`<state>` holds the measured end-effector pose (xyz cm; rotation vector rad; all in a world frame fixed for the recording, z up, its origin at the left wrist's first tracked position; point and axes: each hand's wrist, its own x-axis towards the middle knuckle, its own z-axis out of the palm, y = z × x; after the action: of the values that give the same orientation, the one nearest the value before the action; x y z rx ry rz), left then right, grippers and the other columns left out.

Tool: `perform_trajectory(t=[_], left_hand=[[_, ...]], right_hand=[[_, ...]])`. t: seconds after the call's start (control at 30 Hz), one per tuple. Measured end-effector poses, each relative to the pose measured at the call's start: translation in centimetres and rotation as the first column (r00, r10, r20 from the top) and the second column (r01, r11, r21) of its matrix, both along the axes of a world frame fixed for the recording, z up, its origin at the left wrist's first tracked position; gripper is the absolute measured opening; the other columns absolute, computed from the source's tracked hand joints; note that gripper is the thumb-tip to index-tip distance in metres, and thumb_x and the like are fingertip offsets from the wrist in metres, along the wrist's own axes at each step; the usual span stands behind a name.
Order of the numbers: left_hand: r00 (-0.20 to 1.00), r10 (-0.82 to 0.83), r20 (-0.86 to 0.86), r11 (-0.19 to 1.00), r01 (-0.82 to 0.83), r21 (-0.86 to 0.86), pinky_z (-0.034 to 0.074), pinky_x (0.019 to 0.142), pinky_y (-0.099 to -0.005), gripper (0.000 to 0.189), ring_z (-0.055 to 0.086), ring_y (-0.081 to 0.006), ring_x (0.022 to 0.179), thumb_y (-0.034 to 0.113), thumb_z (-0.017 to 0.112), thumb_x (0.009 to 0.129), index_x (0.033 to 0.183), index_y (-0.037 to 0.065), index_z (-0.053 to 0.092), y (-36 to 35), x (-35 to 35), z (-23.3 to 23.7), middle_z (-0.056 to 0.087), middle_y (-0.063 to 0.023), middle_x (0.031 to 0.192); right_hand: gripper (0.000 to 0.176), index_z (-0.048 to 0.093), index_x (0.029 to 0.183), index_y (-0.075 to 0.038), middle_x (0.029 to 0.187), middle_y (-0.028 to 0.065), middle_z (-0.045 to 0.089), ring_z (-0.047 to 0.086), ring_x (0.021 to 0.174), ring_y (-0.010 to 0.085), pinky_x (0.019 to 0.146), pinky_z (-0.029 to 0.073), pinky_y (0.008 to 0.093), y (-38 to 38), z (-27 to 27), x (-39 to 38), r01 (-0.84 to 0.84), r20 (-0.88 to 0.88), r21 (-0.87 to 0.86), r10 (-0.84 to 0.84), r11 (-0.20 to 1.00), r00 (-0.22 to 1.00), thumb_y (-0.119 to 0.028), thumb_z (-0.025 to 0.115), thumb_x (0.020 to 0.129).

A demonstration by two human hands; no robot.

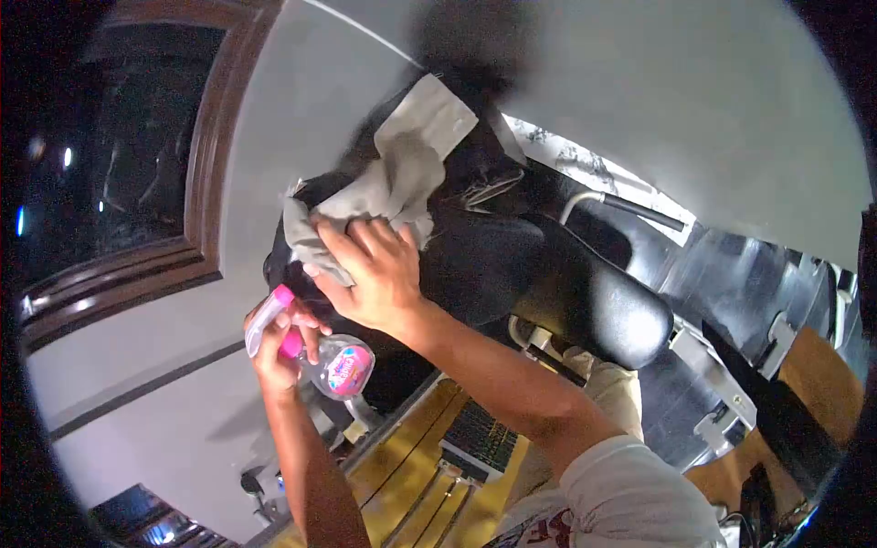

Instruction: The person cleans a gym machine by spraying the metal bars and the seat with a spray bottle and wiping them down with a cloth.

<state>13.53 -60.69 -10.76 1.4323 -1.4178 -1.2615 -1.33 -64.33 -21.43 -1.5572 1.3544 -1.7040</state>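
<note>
My left hand (279, 352) is wrapped around the neck of a clear spray bottle (345, 367) with a pink and white trigger head and a pink label. The bottle is tilted, beside a black padded seat or backrest. My right hand (379, 279) presses on a crumpled grey-white cloth (365, 192) with its fingers bent into it. The cloth lies over the upper part of the black padding (484, 265), and its far end spreads out flat towards the wall.
A rounded black pad (630, 320) on a metal frame stands to the right, near a bar with a black grip (639, 212). A ribbed pedal-like block (477, 445) sits over yellow flooring below. A brown-framed window (206, 137) is at the left.
</note>
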Motion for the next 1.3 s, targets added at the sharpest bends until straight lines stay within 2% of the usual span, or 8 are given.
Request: perform_trajectory(t=[0.23,0.4,0.63,0.77,0.93,1.03,1.13,1.3], left_hand=[[0.999,-0.015,0.044,0.998,0.012,0.064,0.053,0.057,-0.0358,0.039,0.041,-0.0153,0.032,0.034,0.053,0.089,0.08,-0.003,0.06,-0.2,0.0,0.0,0.055,-0.0125,0.067],[1.0,-0.012,0.014,0.994,0.01,0.11,0.053,0.059,-0.038,0.034,0.044,-0.0176,0.034,0.029,0.056,0.085,0.086,-0.004,0.057,-0.1,1.0,0.0,0.058,-0.0148,0.069],[0.999,-0.003,-0.038,0.993,0.007,0.12,0.052,0.059,-0.0378,0.033,0.044,-0.0169,0.035,0.028,0.054,0.085,0.086,-0.005,0.057,-0.2,1.4,-0.1,0.059,-0.0155,0.071],[0.999,-0.013,-0.043,0.992,0.019,0.124,0.051,0.057,-0.0356,0.032,0.043,-0.0161,0.034,0.03,0.054,0.086,0.085,-0.003,0.056,-0.1,1.4,0.0,0.059,-0.014,0.072],[0.999,-0.007,-0.035,0.99,0.012,0.142,0.048,0.054,-0.0324,0.037,0.041,-0.0139,0.033,0.036,0.051,0.088,0.085,0.0,0.057,-0.1,1.4,-0.1,0.06,-0.011,0.07],[0.999,-0.017,-0.043,0.991,0.022,0.13,0.049,0.055,-0.0337,0.036,0.04,-0.0139,0.033,0.035,0.052,0.088,0.086,-0.001,0.056,-0.3,1.7,-0.2,0.06,-0.0114,0.07],[0.999,-0.013,-0.046,0.991,0.019,0.135,0.049,0.055,-0.0348,0.035,0.039,-0.014,0.033,0.034,0.052,0.087,0.088,0.0,0.055,0.0,1.9,-0.3,0.06,-0.012,0.072],[0.997,0.003,-0.072,0.991,0.007,0.135,0.049,0.056,-0.0353,0.033,0.038,-0.0137,0.033,0.034,0.052,0.087,0.089,0.001,0.054,-0.2,1.4,-0.2,0.059,-0.0112,0.071]], right_hand=[[0.029,0.064,0.104,-0.002,0.093,0.0212,0.062,0.061,0.086,0.0389,0.077,0.048,0.0438,6.9,-19.8,-4.4,0.086,0.067,0.271,-0.108,0.959,0.992,-0.011,0.068,0.077],[0.036,0.061,0.117,0.002,0.107,0.0176,0.067,0.061,0.1,0.0223,0.088,0.046,0.0334,7.6,-31.8,-6.7,0.376,0.1,0.771,-0.681,0.514,0.726,-0.028,0.057,0.098],[0.022,0.065,0.092,-0.005,0.086,0.0151,0.066,0.065,0.079,0.0367,0.074,0.051,0.0445,1.7,-9.4,-1.6,0.154,0.473,0.264,-0.267,0.952,0.84,-0.024,0.07,0.083],[0.035,0.066,0.098,-0.01,0.081,0.0066,0.059,0.06,0.076,0.0268,0.07,0.044,0.0432,0.2,-1.1,-0.3,0.035,0.208,-0.017,-0.031,0.999,0.978,-0.032,0.076,0.073],[0.054,0.069,0.106,-0.01,0.091,0.0089,0.06,0.059,0.085,0.0286,0.079,0.048,0.0476,3.6,-11.7,-2.4,-0.085,-0.229,0.125,0.112,0.989,0.967,-0.037,0.081,0.06],[0.022,0.068,0.096,-0.006,0.096,0.0163,0.068,0.065,0.09,0.0337,0.082,0.051,0.0425,6.5,-21.8,-4.7,0.114,0.309,0.515,-0.308,0.85,0.9,-0.018,0.07,0.079],[0.038,0.06,0.117,0.005,0.111,0.0158,0.065,0.059,0.1,0.0228,0.093,0.043,0.0336,8.1,-31.0,-7.3,0.265,0.234,0.775,-0.65,0.573,0.723,-0.028,0.053,0.099],[0.022,0.065,0.109,0.0,0.107,0.012,0.066,0.06,0.1,0.0228,0.091,0.045,0.0352,5.5,-24.4,-5.7,0.205,0.433,0.53,-0.47,0.823,0.769,-0.015,0.06,0.094]])
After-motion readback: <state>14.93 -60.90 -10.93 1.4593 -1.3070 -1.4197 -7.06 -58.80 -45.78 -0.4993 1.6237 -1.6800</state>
